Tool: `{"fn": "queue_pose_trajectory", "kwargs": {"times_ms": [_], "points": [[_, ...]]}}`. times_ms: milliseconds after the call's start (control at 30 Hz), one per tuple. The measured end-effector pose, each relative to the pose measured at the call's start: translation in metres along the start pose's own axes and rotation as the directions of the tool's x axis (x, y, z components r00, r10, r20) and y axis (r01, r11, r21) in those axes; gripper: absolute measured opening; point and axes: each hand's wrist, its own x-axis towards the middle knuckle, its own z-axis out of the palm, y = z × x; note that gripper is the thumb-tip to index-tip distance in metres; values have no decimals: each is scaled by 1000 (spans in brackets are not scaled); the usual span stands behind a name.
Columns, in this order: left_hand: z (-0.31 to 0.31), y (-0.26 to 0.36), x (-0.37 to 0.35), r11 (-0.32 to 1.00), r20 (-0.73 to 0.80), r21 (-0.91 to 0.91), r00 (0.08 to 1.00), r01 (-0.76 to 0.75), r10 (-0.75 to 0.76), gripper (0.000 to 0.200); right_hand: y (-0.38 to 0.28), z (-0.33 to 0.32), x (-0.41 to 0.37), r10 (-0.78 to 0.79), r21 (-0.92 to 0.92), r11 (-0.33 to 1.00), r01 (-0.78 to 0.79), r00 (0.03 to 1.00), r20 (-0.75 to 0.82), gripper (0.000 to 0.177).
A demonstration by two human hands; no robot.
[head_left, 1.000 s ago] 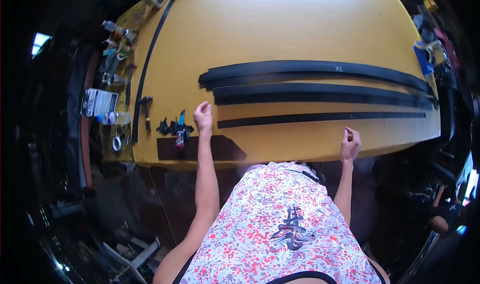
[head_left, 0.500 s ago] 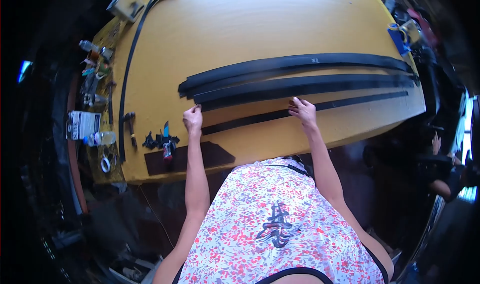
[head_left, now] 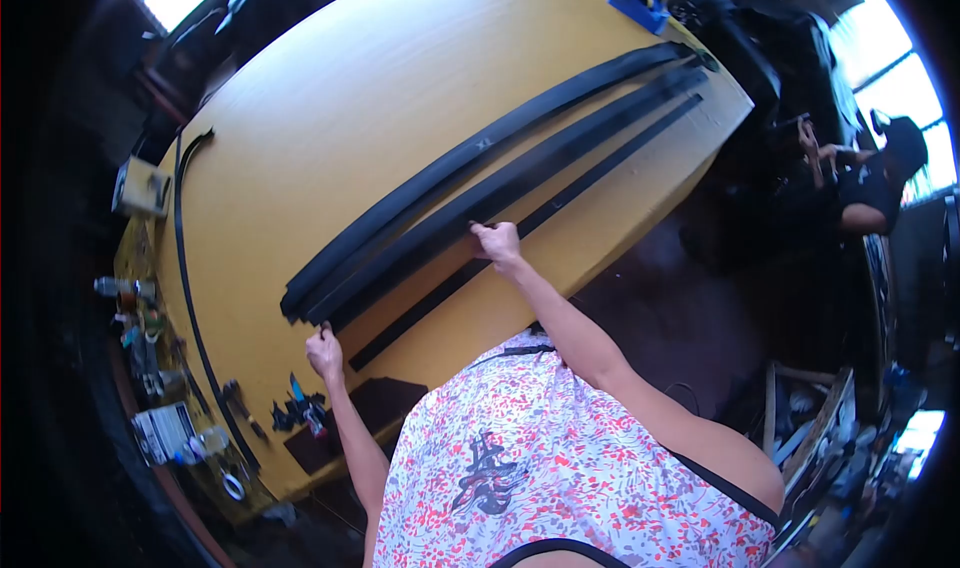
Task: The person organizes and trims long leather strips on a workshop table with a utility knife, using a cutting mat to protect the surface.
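Note:
Long black rubber-like strips lie lengthwise on a yellow table [head_left: 330,118]: a stacked pair [head_left: 470,153] farthest from me, a wide black strip [head_left: 560,153] beside it, and a narrow strip [head_left: 590,173] nearest me. My right hand [head_left: 497,240] grips the near edge of the wide strip around its middle. My left hand [head_left: 323,353] is closed at that strip's left end, fingers curled on its tip. My flowered shirt hides the table's near edge between my arms.
A dark brown sheet piece [head_left: 375,405], black scraps and a blue-handled cutter [head_left: 298,410] lie by my left hand. A thin black strip [head_left: 184,268], a box [head_left: 163,434], a bottle [head_left: 208,439] and a tape roll [head_left: 232,486] line the left edge. Another person [head_left: 875,173] stands at the right.
My right hand went from the table's near edge to the wide strip and closed on it. My left hand shifted to the strip's left end. My view has swung and tilted.

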Motion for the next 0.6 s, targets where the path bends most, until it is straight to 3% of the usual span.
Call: {"fn": "queue_pose_trajectory", "kwargs": {"times_ms": [100,133,167,267,333,367,433,600], "points": [[19,-24,16,941,30,-296,987,161,-160,33,-2,0,-4,12,-10,1000,-12,1000,-6,32],[42,-61,37,928,-4,-356,993,112,-122,31,-3,0,-6,7,-9,1000,-7,1000,-18,33],[18,-19,15,896,76,-373,971,240,-228,31,-5,-1,-9,26,4,1000,-26,999,-26,35],[18,-13,17,900,86,-340,962,273,-259,34,2,1,-3,12,43,999,-11,999,-40,37],[9,4,7,829,103,-420,927,369,-360,30,-1,0,-5,43,41,998,-42,998,-35,36],[6,4,7,834,103,-416,930,361,-352,30,1,0,-5,44,50,998,-42,998,-39,36],[0,3,8,720,267,-514,885,466,-382,32,2,1,-4,37,60,998,-34,998,-52,35],[-13,-4,9,688,351,-512,856,515,-380,34,-1,-1,-7,59,61,996,-58,998,-1,30]]}}
